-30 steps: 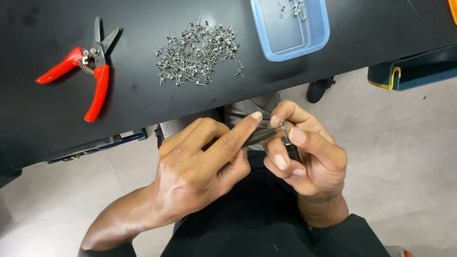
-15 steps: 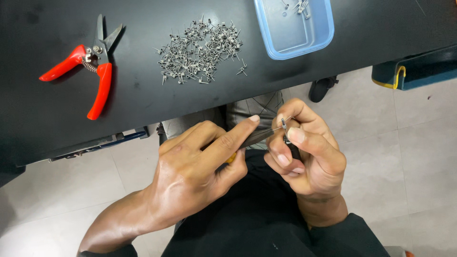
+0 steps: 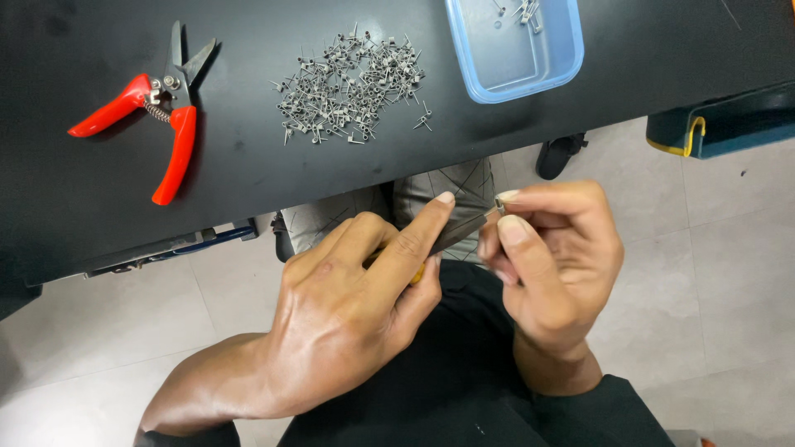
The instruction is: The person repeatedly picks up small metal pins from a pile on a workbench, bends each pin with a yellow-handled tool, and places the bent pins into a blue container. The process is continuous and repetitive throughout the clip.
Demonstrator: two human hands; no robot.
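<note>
My left hand grips a slim dark hand tool with a yellow handle; its index finger lies along the shaft, whose tip points right. My right hand pinches a tiny metal spring between thumb and fingers at the tool's tip. Both hands are held over my lap, below the front edge of the black table. A heap of several small metal springs lies on the table above my hands.
Red-handled cutters lie open at the table's left. A light blue plastic tray with a few springs sits at the back right. A dark bin with yellow trim stands on the tiled floor at right.
The hands stay together at the tool's tip. My right fingers have shifted their pinch on the spring slightly, and the tool barely moves.
</note>
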